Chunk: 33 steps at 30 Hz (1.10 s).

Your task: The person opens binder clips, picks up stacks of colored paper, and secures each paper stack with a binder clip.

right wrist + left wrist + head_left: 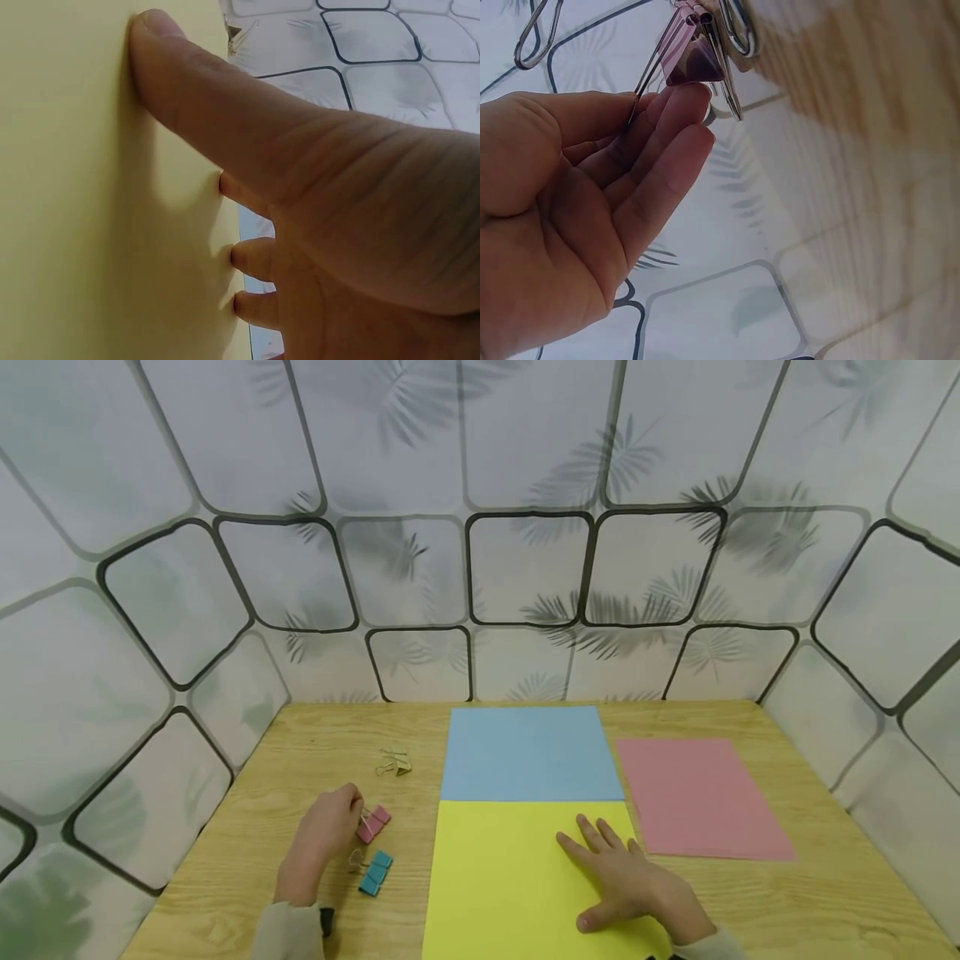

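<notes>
My left hand (pixel 326 828) pinches a wire handle of the pink binder clip (pixel 374 824) on the left of the table. Thumb and fingertips meet at that handle in the left wrist view, where the clip's pink body (pixel 695 66) shows at the top. Just nearer to me lies a teal binder clip (pixel 376 872), and farther back a gold binder clip (pixel 401 765). Fingers spread, my right hand (pixel 622 875) rests on the yellow sheet (pixel 502 877); in the right wrist view its thumb (pixel 202 82) and fingertips touch the paper.
Behind the yellow sheet lies a blue sheet (pixel 531 753), their edges meeting. A pink sheet (pixel 705 797) is to the right on the wooden table (pixel 330 735). Patterned fabric walls (pixel 525 577) enclose the back and both sides. A small black object (pixel 327 921) shows beside the left sleeve.
</notes>
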### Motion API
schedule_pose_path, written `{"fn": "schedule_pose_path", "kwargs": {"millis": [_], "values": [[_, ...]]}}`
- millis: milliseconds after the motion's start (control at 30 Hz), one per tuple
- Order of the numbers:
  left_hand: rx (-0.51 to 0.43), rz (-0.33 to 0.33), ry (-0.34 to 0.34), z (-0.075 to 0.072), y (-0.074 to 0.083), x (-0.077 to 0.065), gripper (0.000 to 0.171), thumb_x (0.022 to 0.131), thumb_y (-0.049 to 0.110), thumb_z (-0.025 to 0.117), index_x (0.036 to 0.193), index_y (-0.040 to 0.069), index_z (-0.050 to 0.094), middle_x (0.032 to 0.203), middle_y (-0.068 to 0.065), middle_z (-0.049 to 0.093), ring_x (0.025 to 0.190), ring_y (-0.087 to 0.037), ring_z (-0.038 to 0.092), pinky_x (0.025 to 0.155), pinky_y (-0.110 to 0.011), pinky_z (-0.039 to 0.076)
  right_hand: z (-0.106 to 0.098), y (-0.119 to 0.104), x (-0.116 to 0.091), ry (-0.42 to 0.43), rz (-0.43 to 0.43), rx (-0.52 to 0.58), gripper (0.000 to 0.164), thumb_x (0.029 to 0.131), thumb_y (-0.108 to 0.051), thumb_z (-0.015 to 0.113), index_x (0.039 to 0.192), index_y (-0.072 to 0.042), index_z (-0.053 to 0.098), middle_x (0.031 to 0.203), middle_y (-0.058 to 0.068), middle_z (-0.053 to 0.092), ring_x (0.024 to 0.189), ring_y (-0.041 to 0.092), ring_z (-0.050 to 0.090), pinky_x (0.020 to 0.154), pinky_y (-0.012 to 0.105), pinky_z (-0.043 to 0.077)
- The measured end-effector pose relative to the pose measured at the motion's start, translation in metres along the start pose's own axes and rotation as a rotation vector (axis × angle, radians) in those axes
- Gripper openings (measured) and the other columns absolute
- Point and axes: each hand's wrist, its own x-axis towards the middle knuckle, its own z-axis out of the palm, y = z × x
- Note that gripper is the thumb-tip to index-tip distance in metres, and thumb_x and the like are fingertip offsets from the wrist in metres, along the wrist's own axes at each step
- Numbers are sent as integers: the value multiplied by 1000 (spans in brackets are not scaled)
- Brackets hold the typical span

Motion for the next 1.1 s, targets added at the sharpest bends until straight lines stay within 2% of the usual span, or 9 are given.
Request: {"fn": "schedule_pose_path", "kwargs": {"millis": [233,367,700,867,967,1033,1100], "values": [[-55,-6,-8,1,-3,1,18,102,6,47,102,-5,61,77,-6,59,62,-16,50,55,-31,41,1,0,1,-4,1,0,109,72,-53,82,157,-10,28,161,29,9,144,57,9,97,85,15],[-117,-15,-22,1,-5,1,19,102,7,44,98,-5,59,76,-7,56,62,-18,48,55,-31,40,1,1,2,-5,2,1,109,72,-52,83,157,-11,28,162,29,9,144,57,8,97,85,14],[-230,-120,-49,-4,-8,1,24,102,13,36,104,-6,51,80,-11,51,65,-20,47,55,-31,40,2,1,1,-1,1,-3,110,72,-53,82,157,-11,28,161,29,9,144,57,8,96,85,14],[-301,-180,4,-9,-8,0,22,99,14,38,98,-5,51,82,-12,52,70,-21,50,57,-31,41,2,1,2,1,-1,-11,110,72,-52,83,157,-11,28,161,29,9,144,57,8,97,85,14],[-399,-193,25,-11,-8,-2,23,100,13,39,98,-6,51,92,-17,57,83,-26,61,65,-34,52,2,1,2,3,-1,-17,109,71,-51,83,157,-10,28,161,29,9,144,57,9,97,85,14],[-512,-200,14,-12,-8,-3,24,101,13,39,101,-7,51,102,-21,56,95,-31,64,76,-38,57,2,0,2,3,-1,-19,109,71,-50,84,157,-10,28,161,29,9,144,57,9,97,85,14],[-628,-194,1,-13,-8,-4,25,103,12,39,105,-10,51,109,-25,54,103,-33,64,86,-42,57,2,0,2,4,-2,-19,109,71,-50,84,157,-10,28,161,29,9,144,58,9,96,85,14]]}}
